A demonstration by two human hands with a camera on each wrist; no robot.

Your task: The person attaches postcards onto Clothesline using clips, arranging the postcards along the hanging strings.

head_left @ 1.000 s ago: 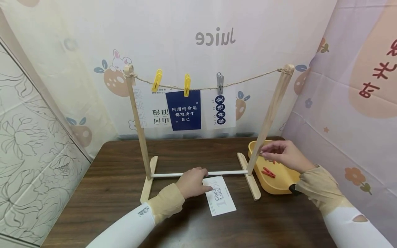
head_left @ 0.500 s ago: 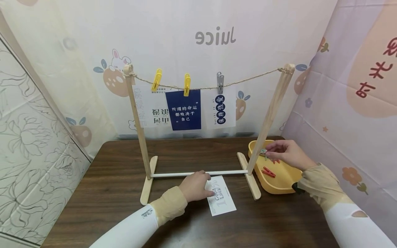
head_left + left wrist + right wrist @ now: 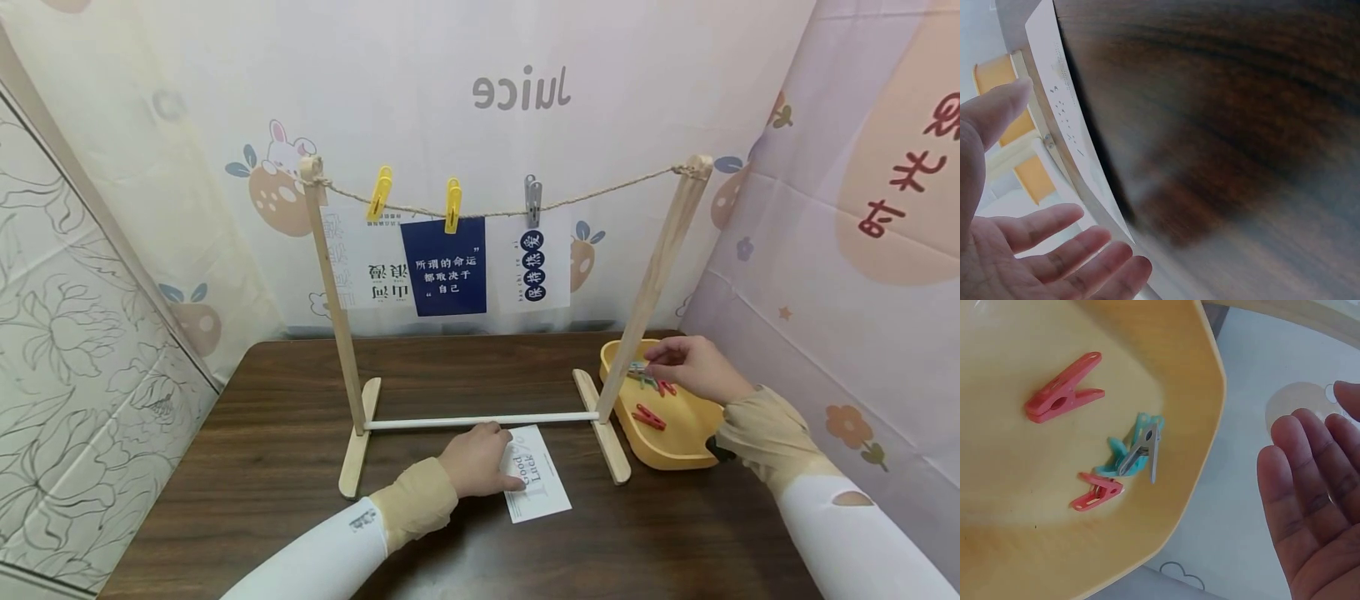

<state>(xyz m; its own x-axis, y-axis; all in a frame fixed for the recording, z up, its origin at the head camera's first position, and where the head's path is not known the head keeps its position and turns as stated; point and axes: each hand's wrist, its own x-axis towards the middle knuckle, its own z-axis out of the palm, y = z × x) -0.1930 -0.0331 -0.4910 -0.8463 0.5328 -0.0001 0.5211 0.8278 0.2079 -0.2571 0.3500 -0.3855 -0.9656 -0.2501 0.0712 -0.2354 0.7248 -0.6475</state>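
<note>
Fingers of the right hand [image 3: 693, 368] hang loosely spread just right of the grey plastic clothes peg [image 3: 1142, 450] in the yellow plastic tray [image 3: 1016, 512]

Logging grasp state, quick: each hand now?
Left hand: open, fingers on the card.
Right hand: open above the tray, holding nothing.
</note>
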